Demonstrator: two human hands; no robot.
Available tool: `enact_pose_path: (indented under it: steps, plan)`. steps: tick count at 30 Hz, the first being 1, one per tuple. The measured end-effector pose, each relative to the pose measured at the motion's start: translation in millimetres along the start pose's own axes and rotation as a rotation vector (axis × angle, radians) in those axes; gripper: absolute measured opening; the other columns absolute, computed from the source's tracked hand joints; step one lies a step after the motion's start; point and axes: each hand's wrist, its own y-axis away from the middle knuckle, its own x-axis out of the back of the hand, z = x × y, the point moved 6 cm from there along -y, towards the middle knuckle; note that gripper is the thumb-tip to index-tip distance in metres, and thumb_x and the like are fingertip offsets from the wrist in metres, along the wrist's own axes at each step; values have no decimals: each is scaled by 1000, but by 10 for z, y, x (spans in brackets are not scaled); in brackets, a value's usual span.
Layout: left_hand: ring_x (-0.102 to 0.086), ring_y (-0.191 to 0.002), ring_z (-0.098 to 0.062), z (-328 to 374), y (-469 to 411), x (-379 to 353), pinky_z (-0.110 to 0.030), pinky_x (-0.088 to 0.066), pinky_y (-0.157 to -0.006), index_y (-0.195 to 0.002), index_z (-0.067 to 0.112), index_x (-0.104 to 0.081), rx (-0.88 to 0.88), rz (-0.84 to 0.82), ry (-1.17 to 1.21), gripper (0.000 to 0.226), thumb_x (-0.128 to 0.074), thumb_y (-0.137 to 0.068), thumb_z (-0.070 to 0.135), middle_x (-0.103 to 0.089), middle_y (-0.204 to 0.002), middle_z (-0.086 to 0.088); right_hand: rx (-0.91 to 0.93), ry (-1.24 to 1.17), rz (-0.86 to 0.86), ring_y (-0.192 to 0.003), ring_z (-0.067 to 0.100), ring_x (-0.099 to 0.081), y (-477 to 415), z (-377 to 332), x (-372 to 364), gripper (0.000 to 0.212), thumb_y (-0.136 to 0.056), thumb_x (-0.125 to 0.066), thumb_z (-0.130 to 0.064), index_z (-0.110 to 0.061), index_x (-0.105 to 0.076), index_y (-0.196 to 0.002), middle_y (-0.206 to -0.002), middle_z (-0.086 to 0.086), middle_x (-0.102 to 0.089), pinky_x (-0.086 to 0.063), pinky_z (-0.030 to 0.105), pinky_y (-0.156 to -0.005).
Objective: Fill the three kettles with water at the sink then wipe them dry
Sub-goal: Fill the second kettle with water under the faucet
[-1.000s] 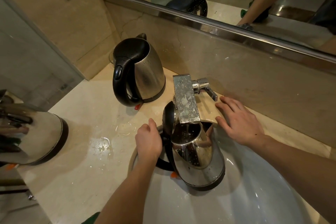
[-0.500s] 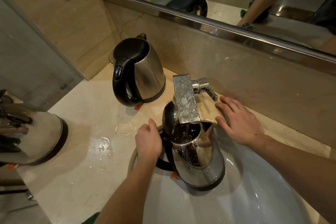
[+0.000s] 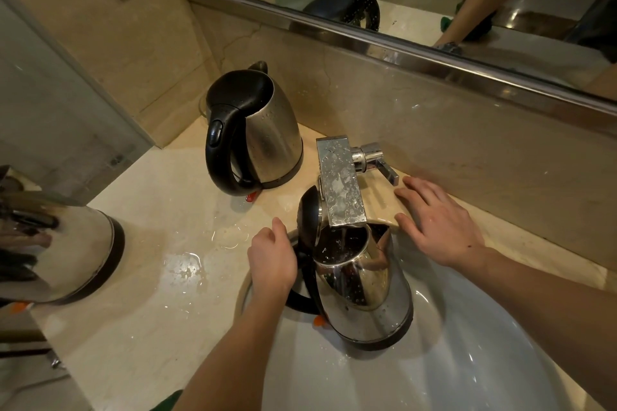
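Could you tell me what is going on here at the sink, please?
A person is filling a steel kettle under the faucet, its lid flipped open. The left hand grips its black handle, holding it in the basin. The right hand rests flat on the counter beside the faucet lever. A second kettle stands closed by the wall, and a third sits at the left edge.

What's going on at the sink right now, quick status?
Left hand grips open kettle by its handle under faucet. Right hand flat on counter, holding nothing. Two other kettles parked left, nothing in the way.
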Motion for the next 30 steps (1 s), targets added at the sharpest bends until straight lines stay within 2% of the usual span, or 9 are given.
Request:
enact_pose_path:
  steps: [25,30]
  plan:
    - [-37,-59,-18,8,14,5,-37,-34,-60,-65,10,-41,-16,-1,16,50,-31,-106,36,-37,-61,-5,-9,-16,-13,-144,15,-21,-6,-19,20,69,-90,-12,-62,-28,-37,-145,-156,-6,-29,-33,39,-112]
    - [-39,-60,-17,18,18,8,-34,-36,-59,-66,9,-42,-7,2,16,50,-30,-106,36,-38,-63,-6,-4,-16,-10,-143,15,-21,-5,-8,11,60,-95,-19,-58,-29,-36,-144,-156,-6,-28,-35,39,-110]
